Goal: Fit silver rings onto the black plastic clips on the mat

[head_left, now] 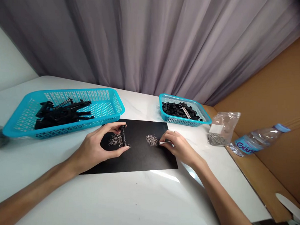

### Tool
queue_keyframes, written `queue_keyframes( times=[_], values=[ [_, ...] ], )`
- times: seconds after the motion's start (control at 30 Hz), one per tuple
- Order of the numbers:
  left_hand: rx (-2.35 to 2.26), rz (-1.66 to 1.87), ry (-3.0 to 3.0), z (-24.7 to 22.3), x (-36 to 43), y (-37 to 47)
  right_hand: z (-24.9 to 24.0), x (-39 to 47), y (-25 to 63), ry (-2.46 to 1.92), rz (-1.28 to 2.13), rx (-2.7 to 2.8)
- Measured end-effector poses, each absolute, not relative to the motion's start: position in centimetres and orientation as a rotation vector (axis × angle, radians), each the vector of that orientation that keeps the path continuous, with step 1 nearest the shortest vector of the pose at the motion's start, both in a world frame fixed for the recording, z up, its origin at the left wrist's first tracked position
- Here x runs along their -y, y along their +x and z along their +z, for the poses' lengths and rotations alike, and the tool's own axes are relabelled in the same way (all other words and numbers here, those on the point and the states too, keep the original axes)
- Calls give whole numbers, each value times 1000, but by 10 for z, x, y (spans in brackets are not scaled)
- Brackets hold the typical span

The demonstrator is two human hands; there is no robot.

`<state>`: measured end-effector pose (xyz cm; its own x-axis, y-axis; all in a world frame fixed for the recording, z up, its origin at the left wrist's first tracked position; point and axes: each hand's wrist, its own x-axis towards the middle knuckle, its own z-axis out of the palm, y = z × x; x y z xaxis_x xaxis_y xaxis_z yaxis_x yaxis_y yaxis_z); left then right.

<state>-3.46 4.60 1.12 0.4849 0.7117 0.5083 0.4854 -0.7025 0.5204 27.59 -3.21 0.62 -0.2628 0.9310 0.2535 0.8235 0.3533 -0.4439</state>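
On the white table (141,198), with the black sheet (140,158) as our landmark, the large basket (116,106) of black parts lies beyond its left side, the smaller basket (184,121) beyond its right. Right of the sheet stand the bottle (256,140) and bag (218,137). Over the sheet, our left hand (96,143) grips a black part (124,136) between thumb and fingers; our right hand (177,145) pinches a small pale item (165,143) beside the right-hand screw pile (152,140).

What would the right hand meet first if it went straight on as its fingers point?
The right hand would probably meet the nearer pile of small metal pieces first; its height above the pile is unclear.
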Motion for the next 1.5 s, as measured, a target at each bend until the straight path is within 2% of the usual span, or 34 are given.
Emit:
queue_keyframes(
  times=[0.37, 0.67, 0.77, 1.0, 1.3, 1.5],
  values=[
    [-717, 894, 2285, 4, -34, -25, 10, 36, 267, -1386, 641, 1829],
    [-732, 806, 2212, -1, -16, -10, 10, 42, 230, -1308, 867, 1549],
    [-706, 824, 2208, 2, -13, -8, 10, 44, 225, -1322, 796, 1559],
    [-617, 858, 2181, 3, -11, -7, 16, 47, 220, -1231, 340, 1787],
    [-596, 897, 2129, 5, -8, -5, 20, 51, 212, -1247, 535, 1563],
    [-601, 983, 2193, 2, -5, -5, 23, 51, 211, -1208, 462, 1641]
  ],
)
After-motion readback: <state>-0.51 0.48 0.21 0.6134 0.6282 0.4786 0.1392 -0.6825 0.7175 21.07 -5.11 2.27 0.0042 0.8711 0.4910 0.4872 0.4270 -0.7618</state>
